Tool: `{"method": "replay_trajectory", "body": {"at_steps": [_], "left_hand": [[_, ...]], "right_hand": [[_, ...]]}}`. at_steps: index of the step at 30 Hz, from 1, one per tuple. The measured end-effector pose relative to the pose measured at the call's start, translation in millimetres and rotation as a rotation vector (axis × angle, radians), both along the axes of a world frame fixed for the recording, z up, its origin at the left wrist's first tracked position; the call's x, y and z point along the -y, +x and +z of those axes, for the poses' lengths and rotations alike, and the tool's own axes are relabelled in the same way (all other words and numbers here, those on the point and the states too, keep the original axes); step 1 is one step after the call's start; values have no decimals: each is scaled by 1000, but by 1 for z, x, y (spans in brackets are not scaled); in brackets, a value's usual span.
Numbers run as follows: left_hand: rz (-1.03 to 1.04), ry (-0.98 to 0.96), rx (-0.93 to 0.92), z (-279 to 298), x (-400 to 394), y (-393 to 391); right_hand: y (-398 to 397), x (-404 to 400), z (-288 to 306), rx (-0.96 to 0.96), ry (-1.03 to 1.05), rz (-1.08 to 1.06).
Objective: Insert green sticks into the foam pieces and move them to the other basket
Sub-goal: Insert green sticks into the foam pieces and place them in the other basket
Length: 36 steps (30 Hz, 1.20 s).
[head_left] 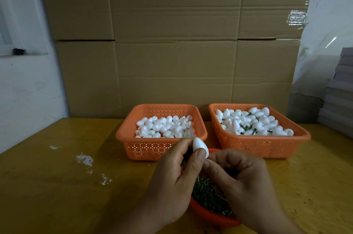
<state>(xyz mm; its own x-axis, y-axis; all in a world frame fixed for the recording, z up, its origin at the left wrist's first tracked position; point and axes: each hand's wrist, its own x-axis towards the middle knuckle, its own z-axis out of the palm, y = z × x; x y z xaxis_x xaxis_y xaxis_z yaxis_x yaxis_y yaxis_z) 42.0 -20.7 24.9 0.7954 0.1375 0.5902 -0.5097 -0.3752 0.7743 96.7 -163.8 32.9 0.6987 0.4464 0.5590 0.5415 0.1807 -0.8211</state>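
Hands at lower centre: left hand pinches a foam piece; right hand is curled at its base, any stick hidden. Behind, left basket holds plain pieces, right basket many stemmed ones; roughly midway, judging by fill.

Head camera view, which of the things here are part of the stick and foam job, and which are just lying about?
Part of the job:
- foam piece, pinched by left hand
- right hand, fingers curled at the piece's base
- left basket of plain foam pieces
- right basket, pieces with sticks
- bowl of green sticks

Lying about:
- white scraps on the table
- cardboard boxes
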Motion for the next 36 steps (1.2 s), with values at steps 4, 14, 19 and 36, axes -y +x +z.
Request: {"method": "replay_trajectory", "body": {"at_steps": [4, 14, 19, 36], "left_hand": [[-4, -4, -19, -3, -1, 3], [-22, -29, -42, -4, -2, 5], [-66, -46, -75, -4, -4, 5], [99, 134, -146, -19, -2, 7]], "right_hand": [[-1, -1, 0, -32, 15, 7], [1, -2, 1, -69, 7, 11], [4, -2, -1, -75, 15, 17], [109, 17, 18, 45, -287, -677]]}}
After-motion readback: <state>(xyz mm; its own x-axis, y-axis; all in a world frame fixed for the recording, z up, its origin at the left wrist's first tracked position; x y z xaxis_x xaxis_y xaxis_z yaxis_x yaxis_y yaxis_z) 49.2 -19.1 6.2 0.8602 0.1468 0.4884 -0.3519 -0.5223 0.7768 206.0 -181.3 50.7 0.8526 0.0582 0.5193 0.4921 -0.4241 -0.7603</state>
